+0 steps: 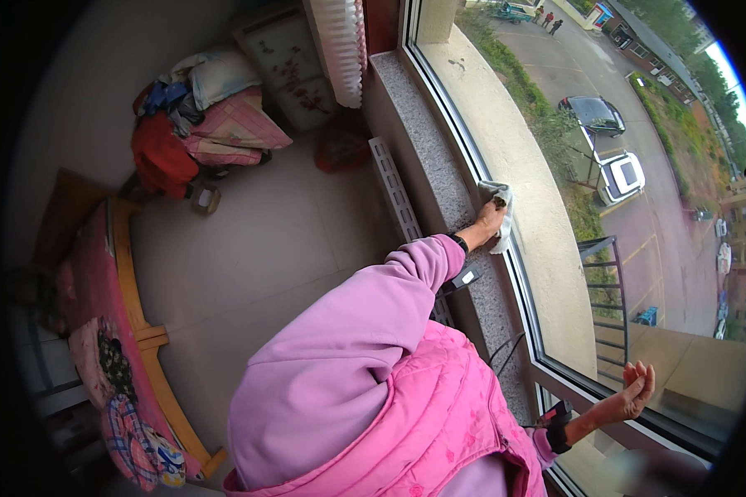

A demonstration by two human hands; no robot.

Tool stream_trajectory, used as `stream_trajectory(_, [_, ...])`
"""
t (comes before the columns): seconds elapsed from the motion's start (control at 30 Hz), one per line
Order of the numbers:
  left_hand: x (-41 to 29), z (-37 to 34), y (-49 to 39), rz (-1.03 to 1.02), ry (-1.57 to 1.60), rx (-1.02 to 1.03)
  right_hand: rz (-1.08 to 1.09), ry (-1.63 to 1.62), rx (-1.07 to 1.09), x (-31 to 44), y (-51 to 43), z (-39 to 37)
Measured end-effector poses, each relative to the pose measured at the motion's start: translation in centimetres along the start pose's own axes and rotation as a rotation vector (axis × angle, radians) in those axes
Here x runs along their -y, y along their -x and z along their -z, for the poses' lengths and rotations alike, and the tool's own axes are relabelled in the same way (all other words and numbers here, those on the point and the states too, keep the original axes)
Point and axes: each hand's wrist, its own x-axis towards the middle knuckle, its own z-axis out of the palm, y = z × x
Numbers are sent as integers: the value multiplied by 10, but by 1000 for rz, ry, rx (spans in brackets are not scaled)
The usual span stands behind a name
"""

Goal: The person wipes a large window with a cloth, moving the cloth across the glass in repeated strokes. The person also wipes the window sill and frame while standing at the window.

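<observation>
My left hand (490, 222) grips a pale grey-white cloth (503, 231) on the window's sliding track (515, 259), beside the speckled stone sill (438, 152). A dark stain shows on the cloth near my fingers. My right hand (634, 397) is raised near the window frame member (649, 435) at lower right, its fingers loosely bent and nothing visible in them. Whether it touches the frame cannot be told. Both wrists wear black bands. A black box with a white label (466, 278) rests at the sill beside my left forearm.
A slotted white radiator (395, 186) runs below the sill. Black cables (506, 354) lie by the sill, and a dark device (553, 413) is near my right wrist. Behind are a wooden-framed bed (140, 310) and piled bedding (230, 133). Outside, a ledge (534, 180) drops to parked cars.
</observation>
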Motion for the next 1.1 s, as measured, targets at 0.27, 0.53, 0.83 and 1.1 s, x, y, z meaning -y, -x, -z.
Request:
stream_trajectory(0.27, [-11,-34,67,244,-18,365,1,5,-12,-1,0,-3])
stream_trajectory(0.53, [-12,-52,75,233,101,418,20,9,111,3,4,-14])
stream_trajectory(0.83, [-20,-41,52,454,113,148,-7,83,149,19,4,-24])
stream_trajectory(1.1, [-36,60,-90,375,530,-47,8,38,135,49,-4,-93])
